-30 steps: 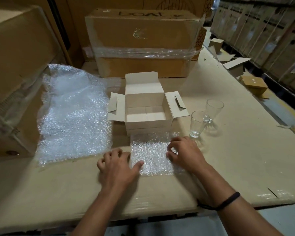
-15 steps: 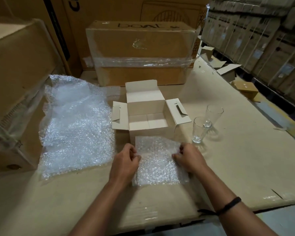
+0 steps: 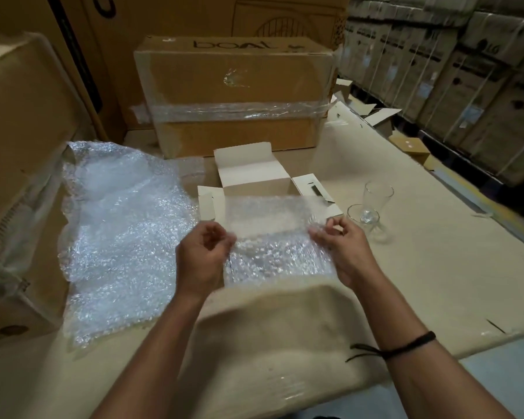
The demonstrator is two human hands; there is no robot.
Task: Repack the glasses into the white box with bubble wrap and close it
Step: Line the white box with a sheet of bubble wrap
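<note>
Well, my left hand (image 3: 204,261) and right hand (image 3: 345,252) pinch bubble wrap (image 3: 273,234) by the white box (image 3: 248,172); glasses (image 3: 378,196) beside it, unpacked.

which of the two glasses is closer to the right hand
The front glass, standing just right of the right hand; the other glass stands behind it, farther from the person.

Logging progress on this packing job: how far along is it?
Done: the white box stands open. In hand: left hand and right hand pinch a small bubble wrap sheet. Left: near glass and far glass stand bare beside the box; wrapping, boxing, closing remain.
</note>
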